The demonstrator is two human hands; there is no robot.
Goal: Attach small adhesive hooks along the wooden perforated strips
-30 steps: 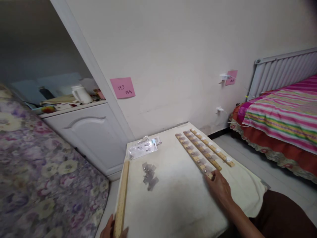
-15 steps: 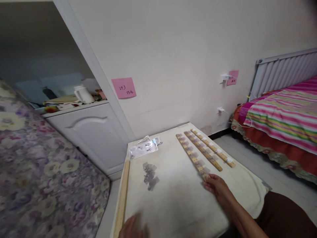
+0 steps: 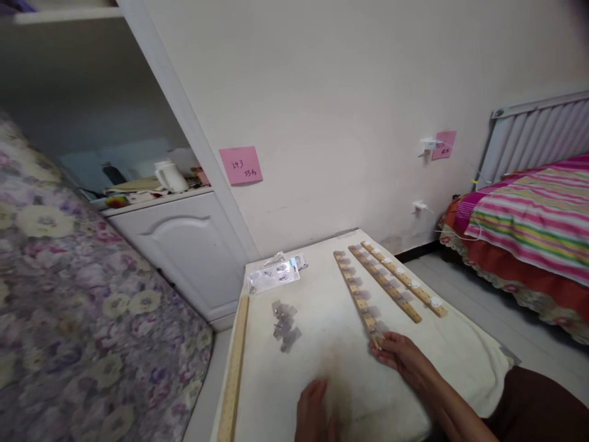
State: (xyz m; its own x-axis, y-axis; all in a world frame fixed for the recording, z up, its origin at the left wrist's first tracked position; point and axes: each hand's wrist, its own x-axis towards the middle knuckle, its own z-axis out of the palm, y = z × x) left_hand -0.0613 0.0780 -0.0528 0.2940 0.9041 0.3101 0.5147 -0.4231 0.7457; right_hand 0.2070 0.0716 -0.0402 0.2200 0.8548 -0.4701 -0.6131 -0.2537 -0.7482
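My right hand (image 3: 404, 358) pinches the near end of a wooden strip (image 3: 357, 296) studded with small clips, and the strip now lies slanted on the white table (image 3: 331, 380). Two more such strips (image 3: 396, 282) lie side by side further right. My left hand (image 3: 313, 412) rests with its fingers flat on the table near the front edge, holding nothing. A loose pile of small clear clips (image 3: 284, 325) sits ahead of it. A bare wooden strip (image 3: 235, 368) runs along the table's left edge.
A clear packet (image 3: 275, 277) lies at the table's far left corner. A flowered mattress (image 3: 83, 307) leans at the left, beside a white cabinet (image 3: 184, 245). A bed with a striped cover (image 3: 529, 215) stands at the right. Pink notes are stuck on the wall.
My left hand let go of the bare strip at the left edge and moved right onto the table. My right hand pulled the nearest clip strip toward the left and nearer.
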